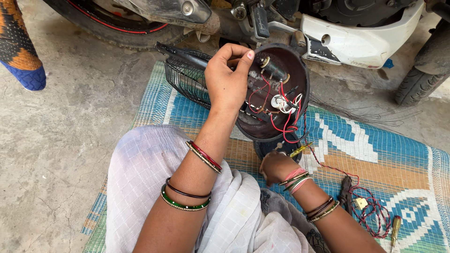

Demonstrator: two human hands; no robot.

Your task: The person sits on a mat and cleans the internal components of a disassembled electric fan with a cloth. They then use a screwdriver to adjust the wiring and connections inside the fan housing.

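A round dark maroon housing (300,79) stands tilted on the woven mat (398,159), its open side facing me, with red, white and black wires (281,105) and small parts inside. My left hand (227,82) reaches over its upper left rim, fingertips pinched near a small cylindrical part (263,61). My right hand (276,166) is closed below the housing, gripping a yellow-handled screwdriver (300,150) that points up to the right.
A black wire fan guard (185,79) lies behind my left hand. A motorcycle with a white panel (361,42) and tyres (415,84) stands close behind. A red cord with a plug (361,204), pliers (346,194) and another screwdriver (396,228) lie on the mat at right.
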